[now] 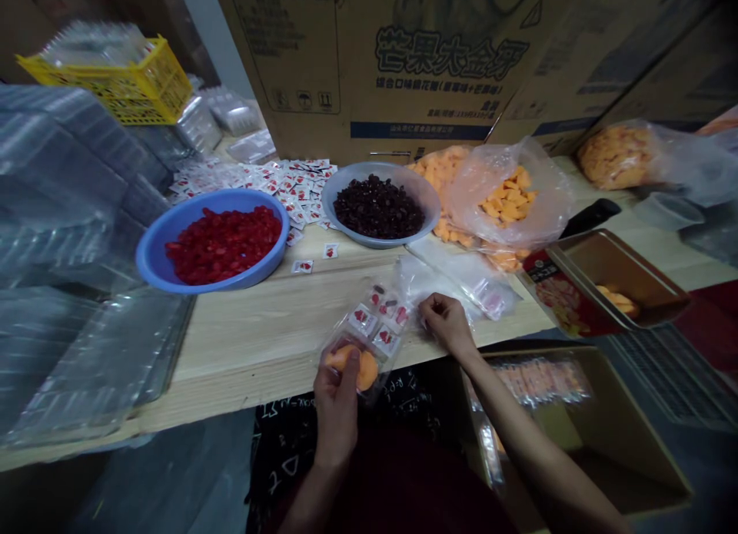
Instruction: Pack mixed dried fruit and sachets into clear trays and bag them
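My left hand grips a filled clear plastic tray by its near end, thumb on top, at the table's front edge. In the tray lie orange candy pieces, two small white sachets with red print, and small red and dark pieces at the far end. To its right, my right hand has its fingers pinched together at the edge of a pile of clear plastic bags. Whether a bag is between those fingertips is too fine to make out.
Behind stand a blue bowl of red pieces, a bowl of dark pieces and a bag of orange candies. Sachets lie heaped between. Clear trays are stacked left. A brown tub and a carton are right.
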{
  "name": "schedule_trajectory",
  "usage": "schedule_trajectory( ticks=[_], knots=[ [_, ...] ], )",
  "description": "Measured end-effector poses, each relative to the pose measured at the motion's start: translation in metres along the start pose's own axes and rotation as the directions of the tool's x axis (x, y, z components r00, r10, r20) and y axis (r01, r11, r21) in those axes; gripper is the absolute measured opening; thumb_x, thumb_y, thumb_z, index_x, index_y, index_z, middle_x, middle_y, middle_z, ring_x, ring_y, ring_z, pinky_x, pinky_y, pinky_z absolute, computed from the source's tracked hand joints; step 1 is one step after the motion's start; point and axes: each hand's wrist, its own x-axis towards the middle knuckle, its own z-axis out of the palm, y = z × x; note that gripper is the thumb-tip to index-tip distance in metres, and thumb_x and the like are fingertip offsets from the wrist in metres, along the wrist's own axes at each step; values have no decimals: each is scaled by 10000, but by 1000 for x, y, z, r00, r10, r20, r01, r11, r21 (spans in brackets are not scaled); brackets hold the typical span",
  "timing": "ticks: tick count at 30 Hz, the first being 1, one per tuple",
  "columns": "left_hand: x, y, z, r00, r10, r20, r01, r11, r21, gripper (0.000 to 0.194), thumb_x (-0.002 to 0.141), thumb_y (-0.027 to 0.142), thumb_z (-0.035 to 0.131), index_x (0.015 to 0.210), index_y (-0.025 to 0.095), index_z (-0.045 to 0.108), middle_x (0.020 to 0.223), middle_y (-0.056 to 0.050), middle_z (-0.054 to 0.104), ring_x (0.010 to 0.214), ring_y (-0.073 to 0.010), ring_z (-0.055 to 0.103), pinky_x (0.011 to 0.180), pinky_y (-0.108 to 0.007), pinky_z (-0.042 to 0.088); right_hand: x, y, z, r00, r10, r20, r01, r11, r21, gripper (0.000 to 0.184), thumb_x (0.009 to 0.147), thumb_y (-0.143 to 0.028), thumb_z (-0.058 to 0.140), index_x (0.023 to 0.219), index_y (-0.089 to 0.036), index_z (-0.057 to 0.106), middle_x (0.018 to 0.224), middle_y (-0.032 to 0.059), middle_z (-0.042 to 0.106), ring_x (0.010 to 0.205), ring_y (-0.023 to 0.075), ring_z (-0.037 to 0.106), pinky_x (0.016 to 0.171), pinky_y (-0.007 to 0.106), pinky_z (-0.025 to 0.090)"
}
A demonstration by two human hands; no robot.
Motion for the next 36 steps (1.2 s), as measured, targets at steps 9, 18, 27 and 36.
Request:
schedule_trajectory(
  ticks=[9, 18, 27, 36],
  knots=[
    [-13, -5, -1, 995, -92, 48, 83, 985, 152, 514, 764, 417, 797, 1178, 148, 653, 1097, -119, 743, 1012, -253, 711, 874, -329, 572, -18, -17, 6, 969, -242, -52, 221, 940, -262, 125, 853, -236, 549, 737, -198, 576, 698, -8, 547, 620, 140, 492, 604, 264, 387],
    [-4, -7, -4, 967, -176, 184, 148, 977, 155, 497, 809, 410, 757, 1213, 150, 630, 1145, -137, 734, 1076, -278, 696, 865, -334, 570, -7, -14, 15, 960, -278, -36, 262, 933, -246, 98, 853, -173, 565, 764, -208, 583, 733, -6, 551, 647, 148, 506, 606, 268, 391],
    [5, 2, 7, 949, -163, 271, 114, 976, 188, 404, 846, 399, 716, 1174, 173, 648, 1093, -93, 733, 970, -222, 692, 817, -294, 547, -20, -23, 17, 869, -490, 67, 493, 848, -193, 144, 958, -164, 508, 854, -203, 600, 885, 45, 586, 770, 168, 548, 690, 303, 436],
    [12, -15, 37, 956, -126, 264, 111, 991, 68, 353, 855, 406, 707, 1103, 169, 626, 935, -51, 714, 845, -169, 663, 784, -274, 522, -48, -19, -1, 902, -412, 130, 417, 751, -513, 123, 973, -147, 474, 887, -205, 539, 880, 59, 551, 842, 224, 521, 742, 346, 422]
  ],
)
